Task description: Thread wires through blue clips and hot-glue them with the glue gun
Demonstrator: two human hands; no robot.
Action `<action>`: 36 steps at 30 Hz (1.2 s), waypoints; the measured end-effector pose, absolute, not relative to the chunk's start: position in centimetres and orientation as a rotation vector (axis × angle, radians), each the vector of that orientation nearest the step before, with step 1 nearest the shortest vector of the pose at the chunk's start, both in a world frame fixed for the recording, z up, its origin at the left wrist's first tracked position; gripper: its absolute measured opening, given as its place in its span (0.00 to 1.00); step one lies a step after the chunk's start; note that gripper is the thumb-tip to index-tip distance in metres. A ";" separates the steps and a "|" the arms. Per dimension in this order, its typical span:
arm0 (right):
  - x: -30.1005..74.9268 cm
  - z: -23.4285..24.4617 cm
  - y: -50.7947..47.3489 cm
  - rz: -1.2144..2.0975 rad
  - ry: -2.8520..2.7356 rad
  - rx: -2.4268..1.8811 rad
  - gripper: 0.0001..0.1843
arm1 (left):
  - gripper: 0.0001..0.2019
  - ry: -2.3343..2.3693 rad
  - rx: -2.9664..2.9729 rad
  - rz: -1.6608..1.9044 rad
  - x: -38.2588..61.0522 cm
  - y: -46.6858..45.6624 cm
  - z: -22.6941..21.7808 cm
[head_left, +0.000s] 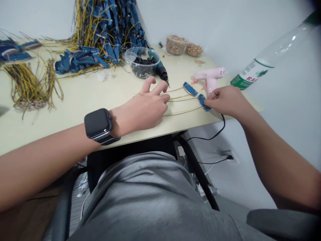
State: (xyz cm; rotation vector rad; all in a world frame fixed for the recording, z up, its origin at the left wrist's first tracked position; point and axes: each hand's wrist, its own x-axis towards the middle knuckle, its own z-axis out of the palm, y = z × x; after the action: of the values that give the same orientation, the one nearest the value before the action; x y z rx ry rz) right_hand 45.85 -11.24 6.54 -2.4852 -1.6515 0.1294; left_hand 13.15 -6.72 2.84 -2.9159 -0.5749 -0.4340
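My right hand pinches a small blue wired strip at its end, between thumb and fingers. A second blue strip lies just to the left of it on the pale desk. Thin yellow and black wires run left from both strips toward my left hand, which rests on the desk with its fingers spread. The wire ends pass out of sight beneath those fingers. A black smartwatch sits on my left wrist.
Behind my hands stand a pink glue gun, a teal rotary tool and a plastic tub of dark beads. Heaped blue wired pieces and yellow wire bundles fill the back left. A plastic bottle intrudes at right.
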 end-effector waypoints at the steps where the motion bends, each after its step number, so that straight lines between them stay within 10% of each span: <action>1: 46.0 6.5 -11.3 0.134 -1.661 -2.475 0.20 | 0.11 -0.583 -2.907 -0.433 13.1 -6.6 3.0; 31: 38.7 11.2 -9.2 0.074 -1.622 -2.019 0.14 | 0.13 -0.902 -2.893 -0.642 8.9 -1.2 5.1; 36: 35.6 12.0 -8.0 0.072 -1.738 -1.872 0.26 | 0.23 -1.085 -2.744 -0.773 4.9 -0.3 7.6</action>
State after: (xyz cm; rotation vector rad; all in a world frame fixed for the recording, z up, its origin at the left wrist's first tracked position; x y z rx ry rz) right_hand 35.58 -8.01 11.97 -1.8725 -1.7375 0.0724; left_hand 4.87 -0.32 7.60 -2.7443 -1.0849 -0.7725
